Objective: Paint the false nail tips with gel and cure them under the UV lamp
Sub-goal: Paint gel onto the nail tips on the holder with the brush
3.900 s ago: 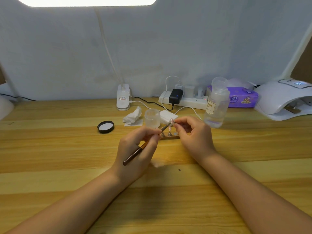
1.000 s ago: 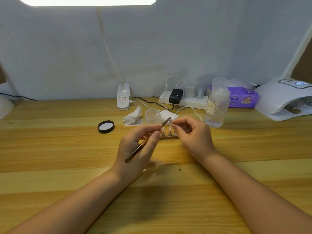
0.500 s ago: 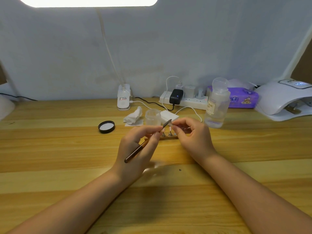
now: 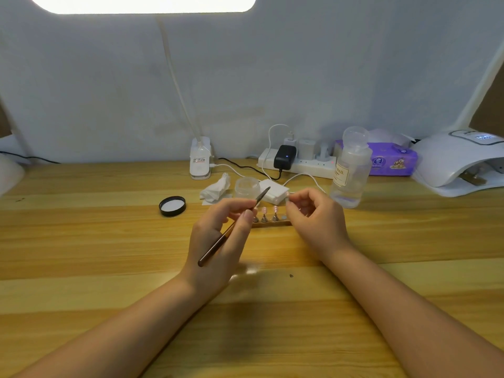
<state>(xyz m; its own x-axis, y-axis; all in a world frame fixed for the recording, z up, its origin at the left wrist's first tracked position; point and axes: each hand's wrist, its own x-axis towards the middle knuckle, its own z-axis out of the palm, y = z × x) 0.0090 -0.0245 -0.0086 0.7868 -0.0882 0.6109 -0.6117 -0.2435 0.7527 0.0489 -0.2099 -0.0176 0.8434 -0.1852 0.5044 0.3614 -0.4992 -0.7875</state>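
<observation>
Left hand pinches slim brown-handled gel brush, bristles angled up and right. Right hand pinches small pale pink false nail tip between thumb and forefinger; its mount hidden by fingers. Remaining pink tips on metal cones stand in wooden holder strip, partly occluded, between both hands. White UV lamp cut off at right edge.

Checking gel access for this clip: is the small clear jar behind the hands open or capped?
Open. The jar has no lid on its rim; a black lid lies apart on the table.
</observation>
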